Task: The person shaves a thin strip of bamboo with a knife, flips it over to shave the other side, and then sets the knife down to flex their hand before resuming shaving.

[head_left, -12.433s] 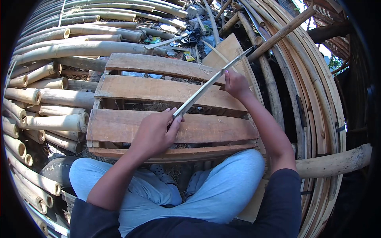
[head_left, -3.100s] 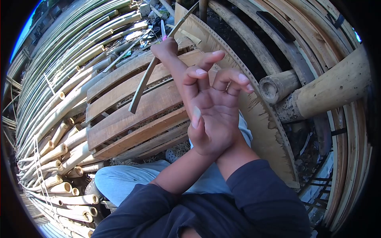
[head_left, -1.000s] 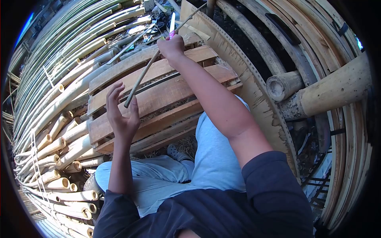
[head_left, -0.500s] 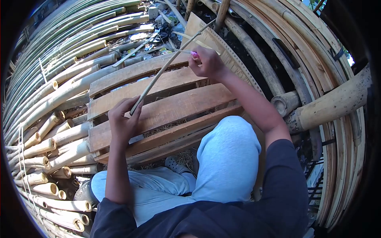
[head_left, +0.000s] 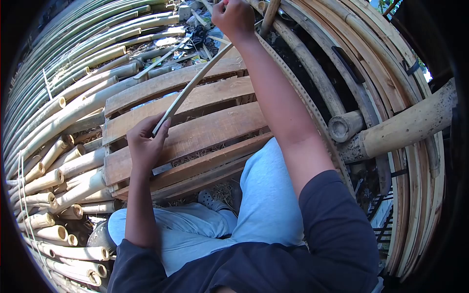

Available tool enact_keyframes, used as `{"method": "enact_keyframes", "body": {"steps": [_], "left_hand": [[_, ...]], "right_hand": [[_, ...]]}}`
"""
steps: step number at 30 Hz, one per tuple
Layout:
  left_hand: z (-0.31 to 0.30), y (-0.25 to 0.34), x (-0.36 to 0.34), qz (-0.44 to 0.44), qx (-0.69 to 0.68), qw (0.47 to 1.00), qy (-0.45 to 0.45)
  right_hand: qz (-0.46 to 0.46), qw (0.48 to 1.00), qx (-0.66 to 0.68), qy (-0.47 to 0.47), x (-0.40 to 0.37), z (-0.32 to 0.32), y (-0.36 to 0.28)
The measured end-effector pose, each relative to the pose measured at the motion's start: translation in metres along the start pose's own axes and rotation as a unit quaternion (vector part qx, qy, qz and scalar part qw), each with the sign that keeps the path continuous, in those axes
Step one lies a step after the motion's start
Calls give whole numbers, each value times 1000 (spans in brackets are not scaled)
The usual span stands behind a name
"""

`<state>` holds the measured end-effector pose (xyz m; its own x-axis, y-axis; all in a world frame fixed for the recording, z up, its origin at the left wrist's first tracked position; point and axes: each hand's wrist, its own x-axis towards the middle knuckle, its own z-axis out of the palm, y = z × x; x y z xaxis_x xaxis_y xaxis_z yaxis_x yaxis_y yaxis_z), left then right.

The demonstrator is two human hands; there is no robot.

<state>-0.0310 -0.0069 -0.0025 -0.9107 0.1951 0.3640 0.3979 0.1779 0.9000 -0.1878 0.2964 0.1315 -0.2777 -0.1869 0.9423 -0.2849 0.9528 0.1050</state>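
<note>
My left hand (head_left: 146,140) is closed round the near end of a long, thin bamboo strip (head_left: 188,89), just above the slatted wooden bench (head_left: 195,134). The strip slants up and away, and its far end passes behind my right forearm. My right hand (head_left: 234,19) is stretched out at the top edge of the view, closed on a pink-handled knife (head_left: 225,2). Only a bit of the handle shows; the blade is out of sight now.
Stacked bamboo poles (head_left: 80,168) fill the left side. Long split wooden slats (head_left: 386,73) curve along the right, near a thick bamboo pole (head_left: 410,119). Litter (head_left: 195,36) lies beyond the bench. My bent knees (head_left: 271,195) are close to its near side.
My right hand has moved up and away along the strip with the knife, to the top edge of the view. My left hand keeps its hold on the strip's near end.
</note>
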Motion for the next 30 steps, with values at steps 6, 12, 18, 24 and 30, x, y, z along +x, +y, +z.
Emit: {"method": "enact_keyframes", "body": {"steps": [6,12,18,24,30], "left_hand": [[-25,11,-12,24,65,996,-60],[-36,31,-22,23,151,984,-94],[-15,21,-24,107,248,961,-62],[-8,20,-20,86,241,965,-61],[-11,21,-19,70,230,967,-82]], "right_hand": [[415,881,228,18,39,-17,-44],[336,840,313,-288,-40,-72,-64],[342,821,302,-344,-44,-137,-30],[366,778,411,-304,-22,-186,-34],[336,784,462,-244,-88,-155,-53]]}}
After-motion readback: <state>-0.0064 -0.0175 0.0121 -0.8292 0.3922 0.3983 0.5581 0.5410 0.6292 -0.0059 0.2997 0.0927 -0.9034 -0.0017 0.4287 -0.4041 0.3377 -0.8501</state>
